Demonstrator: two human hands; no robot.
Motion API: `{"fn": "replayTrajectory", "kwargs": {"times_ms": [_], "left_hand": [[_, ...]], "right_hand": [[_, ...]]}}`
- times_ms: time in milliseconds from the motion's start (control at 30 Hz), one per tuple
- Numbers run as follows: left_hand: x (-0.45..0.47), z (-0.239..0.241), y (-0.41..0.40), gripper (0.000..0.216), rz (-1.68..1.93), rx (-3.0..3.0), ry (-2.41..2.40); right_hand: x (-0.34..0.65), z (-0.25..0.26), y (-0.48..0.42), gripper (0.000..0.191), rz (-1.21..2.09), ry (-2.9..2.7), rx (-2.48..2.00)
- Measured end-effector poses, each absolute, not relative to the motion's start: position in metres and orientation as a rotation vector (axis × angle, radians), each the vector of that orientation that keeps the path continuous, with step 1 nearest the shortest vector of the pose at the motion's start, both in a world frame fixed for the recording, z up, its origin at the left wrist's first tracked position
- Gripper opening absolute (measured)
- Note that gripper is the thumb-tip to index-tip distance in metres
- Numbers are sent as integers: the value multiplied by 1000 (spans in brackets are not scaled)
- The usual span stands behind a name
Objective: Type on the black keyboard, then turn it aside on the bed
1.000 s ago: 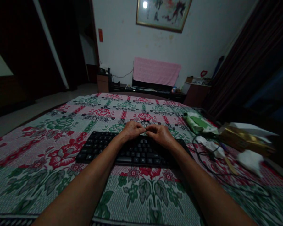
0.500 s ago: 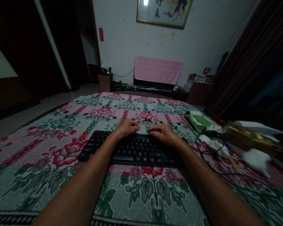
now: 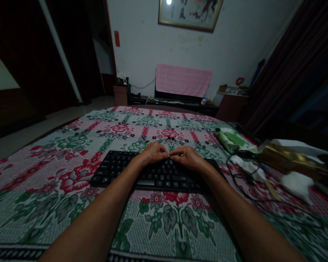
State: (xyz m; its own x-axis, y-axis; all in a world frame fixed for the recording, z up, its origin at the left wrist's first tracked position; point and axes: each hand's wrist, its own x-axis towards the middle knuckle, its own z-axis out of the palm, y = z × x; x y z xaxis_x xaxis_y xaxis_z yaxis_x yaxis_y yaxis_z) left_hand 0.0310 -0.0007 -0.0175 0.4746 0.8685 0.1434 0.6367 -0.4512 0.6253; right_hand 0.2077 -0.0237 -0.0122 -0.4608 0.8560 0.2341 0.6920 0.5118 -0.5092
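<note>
A black keyboard [image 3: 158,183] lies on the flowered bedcover with its space bar side towards me. Over its far edge, my left hand [image 3: 155,153] is closed, its thumb and fingers pinched together. From the other side my right hand [image 3: 187,157] comes in with its thumb and forefinger likewise pinched. The fingertips of both hands meet just above the upper keys. Whatever is between them, if anything, is too small and dim to make out. Both wrists and forearms cover parts of the keyboard's left and right sides.
The patterned bedcover [image 3: 79,211] spreads all around. To the right lie a green wipes packet [image 3: 232,140], a golden tissue box [image 3: 287,160], crumpled white tissue [image 3: 297,185] and a looping black cable [image 3: 243,191]. A pink cloth [image 3: 183,80] hangs over a screen by the far wall.
My left hand has moved right and slightly nearer, and my right hand a little left, closing the gap between their fingertips. The keyboard stays where it was.
</note>
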Motion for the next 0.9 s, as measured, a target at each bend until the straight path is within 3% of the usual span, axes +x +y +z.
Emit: {"fn": "replayTrajectory", "kwargs": {"times_ms": [200,500,900], "left_hand": [[37,-15,-4,47,590,2154,1350],[40,-18,-1,35,616,2067,1439],[39,-23,0,34,585,2049,1376]], "right_hand": [[207,-11,-24,23,478,-2267,-1315],[208,-21,-20,23,431,-2234,-1294],[214,-15,-21,24,754,-2171,-1268]]}}
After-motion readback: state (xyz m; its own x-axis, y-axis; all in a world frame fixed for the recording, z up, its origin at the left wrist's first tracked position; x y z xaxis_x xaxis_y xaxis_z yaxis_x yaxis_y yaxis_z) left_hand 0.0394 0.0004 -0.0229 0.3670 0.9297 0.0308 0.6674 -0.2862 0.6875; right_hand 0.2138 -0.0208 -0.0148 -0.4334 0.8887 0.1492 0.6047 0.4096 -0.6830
